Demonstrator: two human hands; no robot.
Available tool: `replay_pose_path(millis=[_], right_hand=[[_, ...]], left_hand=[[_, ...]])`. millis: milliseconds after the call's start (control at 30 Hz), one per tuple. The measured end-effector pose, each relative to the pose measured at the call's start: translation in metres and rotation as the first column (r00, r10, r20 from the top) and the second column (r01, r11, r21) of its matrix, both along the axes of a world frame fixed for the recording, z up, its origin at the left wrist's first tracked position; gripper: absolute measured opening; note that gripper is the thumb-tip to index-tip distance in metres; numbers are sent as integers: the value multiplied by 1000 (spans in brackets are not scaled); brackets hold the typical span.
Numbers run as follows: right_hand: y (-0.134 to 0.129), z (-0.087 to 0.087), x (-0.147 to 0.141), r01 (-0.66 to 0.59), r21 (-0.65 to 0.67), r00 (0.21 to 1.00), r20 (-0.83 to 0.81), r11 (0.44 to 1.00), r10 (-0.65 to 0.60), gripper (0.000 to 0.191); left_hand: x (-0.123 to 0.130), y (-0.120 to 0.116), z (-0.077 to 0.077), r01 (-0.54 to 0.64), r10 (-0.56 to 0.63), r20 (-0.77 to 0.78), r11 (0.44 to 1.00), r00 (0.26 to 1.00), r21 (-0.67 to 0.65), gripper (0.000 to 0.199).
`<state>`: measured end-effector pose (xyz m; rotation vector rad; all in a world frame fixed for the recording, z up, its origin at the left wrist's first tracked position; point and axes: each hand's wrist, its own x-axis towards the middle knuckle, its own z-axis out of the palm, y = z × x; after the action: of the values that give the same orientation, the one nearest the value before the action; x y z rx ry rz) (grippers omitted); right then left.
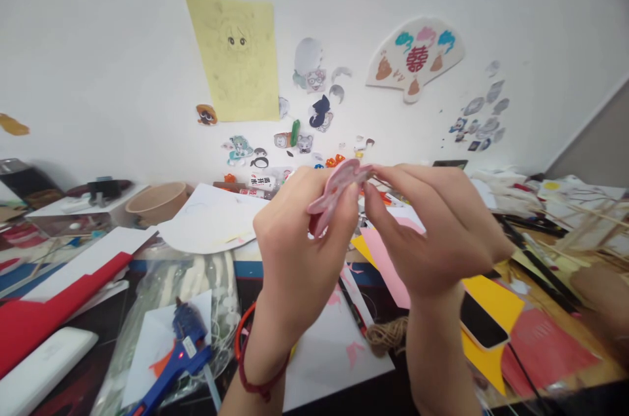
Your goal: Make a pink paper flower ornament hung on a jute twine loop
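Raised in the middle of the view, my left hand is closed round a small pink petal-shaped piece, its thumb pressing on the near face. My right hand meets it at the piece's right edge, thumb and index finger pinched together; whatever lies between those fingertips is too small to tell. Below the hands lies a white sheet with pink scraps on it. Pink paper shows behind my right hand.
A blue glue gun with a red light lies at the lower left. Also around are a white box-like device, red paper, a brown bowl, twine, a phone and a person's blurred hand at the right.
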<state>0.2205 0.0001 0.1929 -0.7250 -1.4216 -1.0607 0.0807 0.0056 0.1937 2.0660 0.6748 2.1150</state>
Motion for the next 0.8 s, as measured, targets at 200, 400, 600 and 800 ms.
replay_pose_path(millis=[200,400,600,800], right_hand=[[1,-1,3,35,75,998,47,997,-39,27],[0,-3,4,64,88,997,46,994,-68,27],[-8,3,-1,-193,-144,974,-149,971,172,22],[-10,5,8,-728,-399,673,-570,557,471,11]], left_hand=[[2,-2,1,-6,6,1,1000,1000,3,9],[1,-3,2,32,-32,7,999,999,-25,8],[-6,-1,4,135,-128,45,972,991,-191,10],[-19,12,5,365,-365,69,860,928,-356,19]])
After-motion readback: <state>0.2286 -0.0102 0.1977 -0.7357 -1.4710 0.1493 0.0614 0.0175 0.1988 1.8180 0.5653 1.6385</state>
